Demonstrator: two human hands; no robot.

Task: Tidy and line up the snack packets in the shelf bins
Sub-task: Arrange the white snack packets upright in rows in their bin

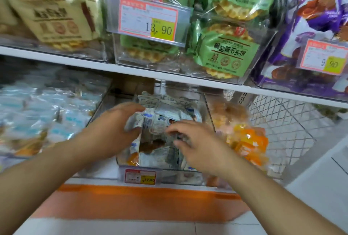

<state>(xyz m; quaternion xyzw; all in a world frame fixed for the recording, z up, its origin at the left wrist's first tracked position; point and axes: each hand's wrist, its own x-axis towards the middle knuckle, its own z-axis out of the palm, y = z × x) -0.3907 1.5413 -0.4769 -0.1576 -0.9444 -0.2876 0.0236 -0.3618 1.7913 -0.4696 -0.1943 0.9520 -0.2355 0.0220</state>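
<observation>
The snack packets [160,140] in the clear bin [195,175] on the bottom shelf look light, crinkly and slippery — best pinched by their sealed edges, as the left hand [111,131] grips one packet's edge while the right hand's [197,146] curled fingers rest on others, more packets lying flat behind.

Both bare forearms reaching forward and converging. Left hand [111,131] palm-down, fingers spread and curled, thumb pinching against the fingers in a closed grip. Right hand [197,146] palm-down, fingers bent downward, fingertips [170,131] pressing, grip state unclear.
</observation>
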